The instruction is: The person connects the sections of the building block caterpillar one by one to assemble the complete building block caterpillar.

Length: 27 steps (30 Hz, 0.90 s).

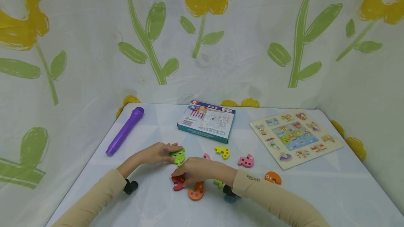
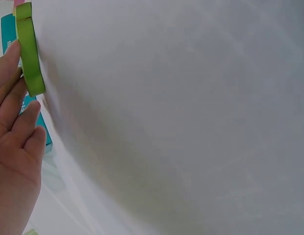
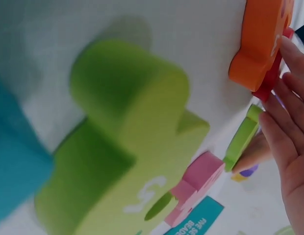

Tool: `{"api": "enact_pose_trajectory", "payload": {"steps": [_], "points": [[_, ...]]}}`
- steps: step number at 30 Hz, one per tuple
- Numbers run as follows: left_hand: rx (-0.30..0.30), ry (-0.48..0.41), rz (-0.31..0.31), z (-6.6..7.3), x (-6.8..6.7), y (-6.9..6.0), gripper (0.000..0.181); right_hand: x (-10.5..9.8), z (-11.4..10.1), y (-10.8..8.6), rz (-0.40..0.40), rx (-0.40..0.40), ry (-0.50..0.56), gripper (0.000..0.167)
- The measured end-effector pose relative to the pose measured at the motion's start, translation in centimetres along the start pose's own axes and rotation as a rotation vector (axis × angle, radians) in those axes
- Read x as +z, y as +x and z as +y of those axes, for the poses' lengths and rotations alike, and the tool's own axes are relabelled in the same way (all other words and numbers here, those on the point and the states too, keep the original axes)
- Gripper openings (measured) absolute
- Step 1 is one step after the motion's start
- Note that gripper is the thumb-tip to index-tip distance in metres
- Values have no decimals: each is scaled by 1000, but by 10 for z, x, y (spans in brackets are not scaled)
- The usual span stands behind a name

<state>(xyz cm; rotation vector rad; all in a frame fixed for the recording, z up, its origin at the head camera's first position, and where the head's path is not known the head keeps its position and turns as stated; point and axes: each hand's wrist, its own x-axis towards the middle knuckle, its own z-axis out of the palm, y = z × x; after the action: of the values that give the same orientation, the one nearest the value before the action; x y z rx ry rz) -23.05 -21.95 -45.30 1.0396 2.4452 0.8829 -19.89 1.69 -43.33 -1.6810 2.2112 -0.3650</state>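
Note:
My left hand (image 1: 157, 153) holds a green puzzle piece with a smiling face (image 1: 179, 157) between thumb and fingers. In the left wrist view, that green piece (image 2: 28, 49) stands edge-on against the fingertips. My right hand (image 1: 200, 170) grips a red puzzle piece (image 1: 177, 185) marked 2, close to the green one. Beside it on the table lies an orange piece (image 1: 196, 193) marked 3. The right wrist view has the red piece (image 3: 267, 84) partly behind the orange one (image 3: 257, 46), and a green piece (image 3: 137, 147) marked 5 nearest the camera.
Yellow (image 1: 223, 152), pink (image 1: 246, 160) and orange (image 1: 273, 177) pieces lie to the right. A blue piece (image 1: 231, 199) is partly under the right wrist. Behind stand a flat box (image 1: 206, 121) and a picture board (image 1: 268, 129). A purple stick (image 1: 125, 131) lies left.

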Motion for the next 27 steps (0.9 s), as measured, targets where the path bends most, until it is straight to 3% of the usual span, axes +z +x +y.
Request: {"api": "enact_pose_trajectory", "payload": {"steps": [5, 11, 16, 27], "points": [[40, -6, -25, 0, 0, 5, 54, 2, 0, 1, -23, -5, -4, 50], [-32, -62, -65, 2, 1, 10, 56, 4, -1, 1, -24, -7, 15, 49], [-73, -92, -62, 3, 2, 8, 55, 3, -1, -3, -7, 23, 28, 48], [-80, -45, -49, 3, -1, 3, 58, -1, 4, -22, 57, 88, 100, 48]]}}
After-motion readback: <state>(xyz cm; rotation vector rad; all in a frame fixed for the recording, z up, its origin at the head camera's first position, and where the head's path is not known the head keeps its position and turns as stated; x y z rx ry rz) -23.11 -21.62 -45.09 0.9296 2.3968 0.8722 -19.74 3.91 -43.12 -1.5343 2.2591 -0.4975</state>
